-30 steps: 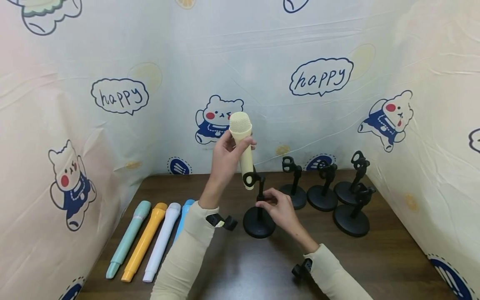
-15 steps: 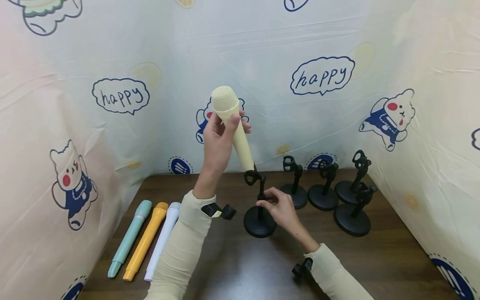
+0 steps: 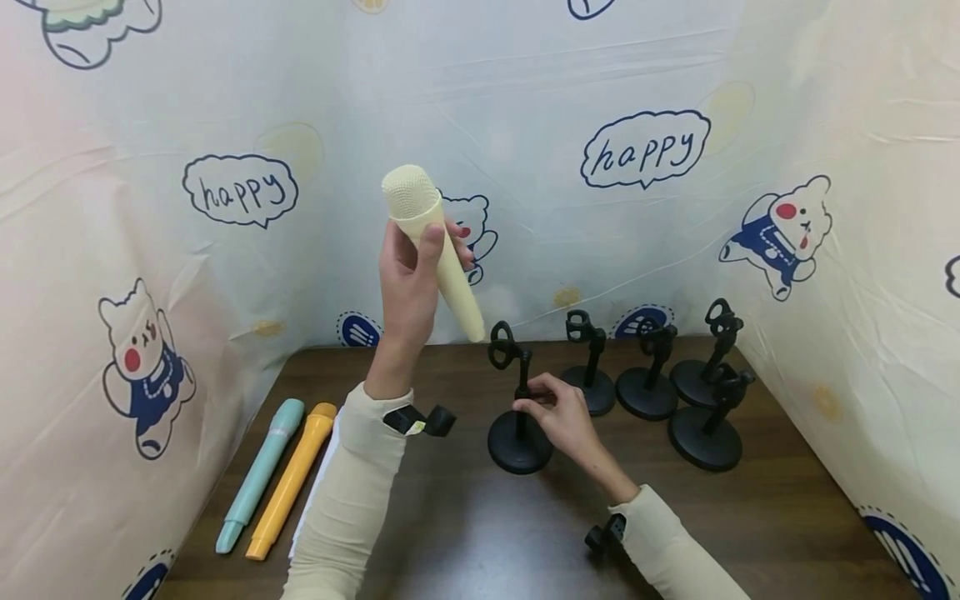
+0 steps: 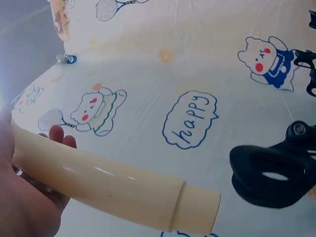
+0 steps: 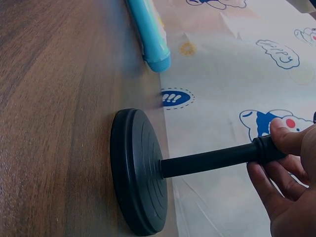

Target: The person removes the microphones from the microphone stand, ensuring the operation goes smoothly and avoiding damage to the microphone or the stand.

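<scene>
In my left hand [image 3: 411,279] I grip a pale yellow microphone [image 3: 452,279] just below its mesh head, holding it up in the air. It tilts, head to the upper left and tail end toward the stand's clip. My right hand [image 3: 561,417] pinches the upright post of a black microphone stand [image 3: 519,446], whose round base stands on the table. The stand's ring-shaped clip [image 4: 266,173] holds nothing, and the microphone's tail lies just beside it, apart. In the right wrist view, thumb and fingers close around the collar on the post [image 5: 212,160].
Several more black microphone stands [image 3: 647,392] stand at the back right. On the left lie a teal microphone [image 3: 258,479] and an orange microphone [image 3: 291,483]; a white one [image 3: 318,479] is mostly behind my left sleeve. A blue microphone [image 5: 150,37] shows in the right wrist view.
The left hand has lifted the microphone up and left, away from the stand's clip, and tilted it further. The right hand stays on the post.
</scene>
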`<state>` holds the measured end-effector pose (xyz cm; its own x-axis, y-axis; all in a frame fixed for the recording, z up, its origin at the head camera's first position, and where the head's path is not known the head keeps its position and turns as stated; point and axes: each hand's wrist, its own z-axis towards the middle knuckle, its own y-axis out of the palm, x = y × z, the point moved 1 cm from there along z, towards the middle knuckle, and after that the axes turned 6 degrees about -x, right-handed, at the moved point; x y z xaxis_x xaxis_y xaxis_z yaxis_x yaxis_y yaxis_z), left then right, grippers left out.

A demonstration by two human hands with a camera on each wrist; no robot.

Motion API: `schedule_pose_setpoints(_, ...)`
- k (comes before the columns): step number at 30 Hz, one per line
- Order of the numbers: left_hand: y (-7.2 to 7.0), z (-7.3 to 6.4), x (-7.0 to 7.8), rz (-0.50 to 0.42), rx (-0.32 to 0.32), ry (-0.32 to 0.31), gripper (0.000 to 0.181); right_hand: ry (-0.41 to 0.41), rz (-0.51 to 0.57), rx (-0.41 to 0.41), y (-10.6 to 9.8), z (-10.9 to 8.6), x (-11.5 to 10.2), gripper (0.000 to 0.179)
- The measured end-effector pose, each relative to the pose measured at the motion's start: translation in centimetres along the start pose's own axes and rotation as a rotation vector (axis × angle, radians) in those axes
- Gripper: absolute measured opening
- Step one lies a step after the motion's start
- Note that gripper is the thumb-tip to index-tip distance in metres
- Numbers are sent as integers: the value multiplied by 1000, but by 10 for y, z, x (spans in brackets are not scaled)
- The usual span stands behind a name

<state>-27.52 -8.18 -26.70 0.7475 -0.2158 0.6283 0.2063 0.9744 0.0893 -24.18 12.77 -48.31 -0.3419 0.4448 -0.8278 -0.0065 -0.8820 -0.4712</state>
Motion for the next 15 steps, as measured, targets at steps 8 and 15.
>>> schedule_pose_setpoints(8, -25, -10, 3, 5, 33, -78, 62, -13, -3, 2, 1, 0, -1, 27)
schedule_pose_setpoints(15, -50, -26, 3, 63, 32, -184, 41, -3, -3, 2, 0, 0, -1, 27)
